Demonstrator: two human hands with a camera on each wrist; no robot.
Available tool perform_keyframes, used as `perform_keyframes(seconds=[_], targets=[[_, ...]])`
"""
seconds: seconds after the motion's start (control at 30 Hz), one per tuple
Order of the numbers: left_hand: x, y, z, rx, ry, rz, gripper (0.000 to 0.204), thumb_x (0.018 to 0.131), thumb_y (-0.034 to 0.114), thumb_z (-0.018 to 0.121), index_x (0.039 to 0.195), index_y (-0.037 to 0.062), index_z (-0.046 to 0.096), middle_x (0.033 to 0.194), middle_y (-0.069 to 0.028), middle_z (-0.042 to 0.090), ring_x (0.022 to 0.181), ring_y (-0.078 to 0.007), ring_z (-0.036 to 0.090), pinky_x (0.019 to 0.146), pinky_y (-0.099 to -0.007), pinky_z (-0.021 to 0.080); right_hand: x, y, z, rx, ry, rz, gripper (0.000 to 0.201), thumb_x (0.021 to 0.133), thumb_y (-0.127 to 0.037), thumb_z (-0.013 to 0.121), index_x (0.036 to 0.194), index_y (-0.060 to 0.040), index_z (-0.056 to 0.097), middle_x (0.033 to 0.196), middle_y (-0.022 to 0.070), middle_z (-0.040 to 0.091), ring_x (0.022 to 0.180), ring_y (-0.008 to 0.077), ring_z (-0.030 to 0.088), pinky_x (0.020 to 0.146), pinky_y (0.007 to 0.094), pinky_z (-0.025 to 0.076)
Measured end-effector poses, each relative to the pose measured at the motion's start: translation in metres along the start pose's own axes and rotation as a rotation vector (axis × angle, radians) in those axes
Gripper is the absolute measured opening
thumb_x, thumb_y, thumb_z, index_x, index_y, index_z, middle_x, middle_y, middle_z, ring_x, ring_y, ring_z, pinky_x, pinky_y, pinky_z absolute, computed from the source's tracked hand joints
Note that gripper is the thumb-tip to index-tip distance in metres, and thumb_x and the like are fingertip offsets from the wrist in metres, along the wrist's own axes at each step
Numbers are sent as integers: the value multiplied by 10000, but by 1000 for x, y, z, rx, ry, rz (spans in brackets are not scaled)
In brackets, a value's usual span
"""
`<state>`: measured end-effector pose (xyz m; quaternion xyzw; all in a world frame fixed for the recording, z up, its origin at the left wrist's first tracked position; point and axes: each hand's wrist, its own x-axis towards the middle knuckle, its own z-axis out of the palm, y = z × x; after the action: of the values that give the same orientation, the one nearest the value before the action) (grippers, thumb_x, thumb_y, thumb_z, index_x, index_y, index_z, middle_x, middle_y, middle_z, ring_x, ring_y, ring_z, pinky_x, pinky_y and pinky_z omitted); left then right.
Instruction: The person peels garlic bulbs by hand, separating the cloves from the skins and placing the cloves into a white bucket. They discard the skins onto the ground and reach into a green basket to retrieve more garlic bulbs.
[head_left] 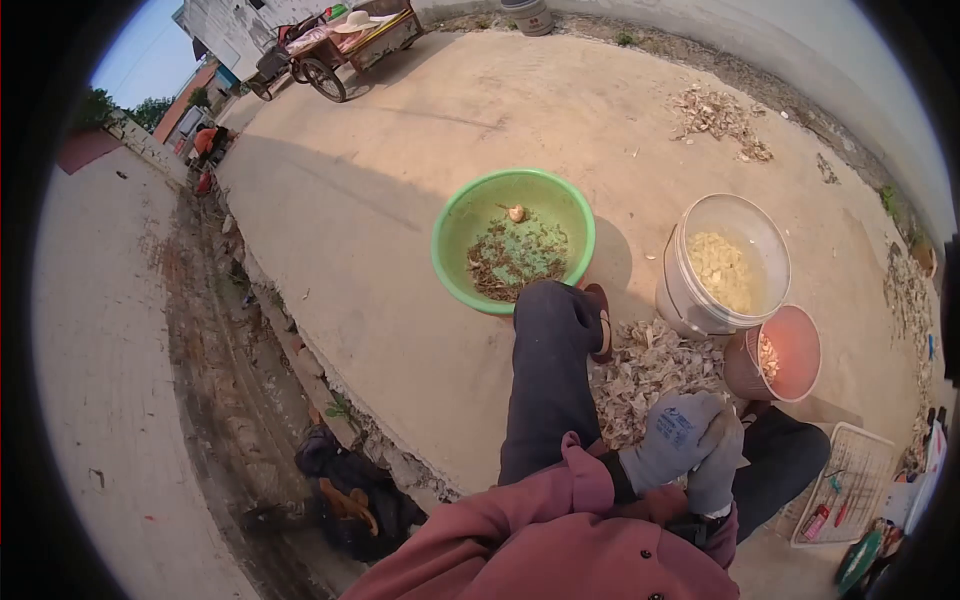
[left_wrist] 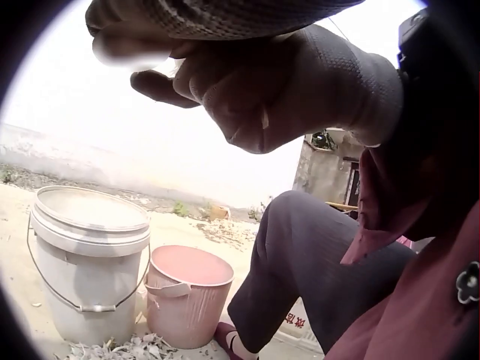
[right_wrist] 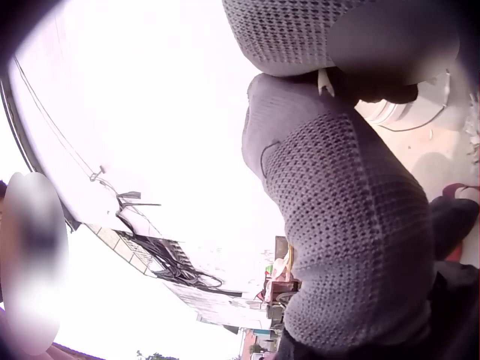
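Observation:
Grey-gloved, the left hand point(head_left: 672, 436) and right hand point(head_left: 714, 474) meet low over the lap, both with curled fingers. In the right wrist view a small pale piece point(right_wrist: 325, 82) pokes out where the right hand point(right_wrist: 289, 34) and left hand point(right_wrist: 337, 210) touch, gripped between them. The left wrist view has the left hand point(left_wrist: 232, 15) along the top and the right hand point(left_wrist: 274, 90) below it, a pale sliver point(left_wrist: 264, 118) showing at its fingers; gloves hide the rest. Pale peelings point(head_left: 650, 375) are heaped on the ground just beyond the hands.
A green basin point(head_left: 450, 255) with brown debris stands ahead. To its right are a white bucket point(head_left: 682, 285) of pale pieces and a pink bucket point(head_left: 742, 368). A wire tray point(head_left: 860, 455) lies at the right. Left of the paving is a ditch; a cart point(head_left: 375, 45) stands far back.

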<state>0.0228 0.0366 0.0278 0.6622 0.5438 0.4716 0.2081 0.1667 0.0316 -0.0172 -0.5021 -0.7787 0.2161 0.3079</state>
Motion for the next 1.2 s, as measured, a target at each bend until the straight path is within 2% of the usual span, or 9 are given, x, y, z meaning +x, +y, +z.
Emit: perform_keyframes(seconds=[0.5, 0.63, 0.77, 0.83, 0.93, 1.0, 1.07, 1.13, 1.2], targets=[[-1, -8, -3, -8, -178, 227, 129, 839, 189, 640, 890, 76, 602, 742, -109, 573, 662, -304, 575, 604, -396, 421, -19, -15, -21, 289, -169, -24, 607, 911, -194, 564, 1405, 112, 386, 1252, 273, 523, 1074, 464, 512, 933, 490, 423], [-7, -3, 15, -452, -56, -269, 120, 975, 121, 515, 938, 32, 586, 758, -73, 560, 607, -191, 512, 588, -346, 418, -8, -16, -27, 114, -8, -193, 591, 931, -166, 562, 1406, 130, 373, 1201, 273, 540, 1024, 439, 528, 902, 472, 436], [-8, -3, 7, -803, -96, -709, 221, 1074, 190, 415, 988, 39, 552, 753, 23, 477, 609, -47, 401, 546, -216, 344, -13, -3, -18, 366, -251, 224, 579, 944, -153, 544, 1442, 85, 371, 1081, 275, 560, 987, 400, 548, 880, 429, 447], [-8, -19, 0, -699, -193, -594, 203, 1074, 174, 413, 1002, 39, 545, 752, 28, 471, 599, -44, 393, 543, -200, 329, -17, 3, -13, 559, -315, 432, 553, 949, -157, 534, 1437, 63, 395, 1029, 272, 571, 947, 393, 560, 861, 422, 456], [-7, -20, -20, -630, -306, -584, 167, 1064, 110, 402, 1080, 27, 546, 795, 21, 484, 621, -40, 408, 560, -174, 332, -12, 21, -5, 12, -72, 177, 539, 952, -241, 562, 1402, 33, 451, 983, 250, 612, 901, 412, 594, 832, 431, 470], [-7, -18, -26, -712, -320, -627, 209, 1074, 133, 387, 1141, 30, 557, 857, 2, 515, 686, -42, 466, 590, -158, 363, -8, 34, 3, 319, -115, 698, 544, 927, -301, 619, 1336, 36, 500, 1000, 240, 642, 902, 414, 629, 816, 434, 487], [-13, -28, -30, -617, -396, -574, 260, 1086, 225, 419, 1208, 38, 552, 950, -26, 568, 752, -58, 524, 629, -169, 420, -5, 24, -2, 130, -201, 545, 546, 895, -339, 659, 1300, 10, 547, 1067, 222, 660, 977, 385, 645, 834, 427, 492], [-16, -33, -28, -1137, -407, -802, 341, 1078, 312, 465, 1260, 33, 536, 1040, -49, 607, 849, -81, 576, 720, -209, 477, -3, 23, 4, -284, 179, 155, 421, 903, -261, 662, 1248, -27, 606, 1056, 183, 669, 934, 321, 654, 817, 400, 499], [-21, -27, -24, -1134, -365, -810, 373, 1070, 317, 483, 1294, 21, 517, 1077, -63, 611, 898, -92, 581, 771, -226, 484, -3, 9, -5, 67, 168, 316, 373, 905, -221, 661, 1228, -38, 625, 1041, 163, 664, 913, 291, 651, 802, 379, 502]])
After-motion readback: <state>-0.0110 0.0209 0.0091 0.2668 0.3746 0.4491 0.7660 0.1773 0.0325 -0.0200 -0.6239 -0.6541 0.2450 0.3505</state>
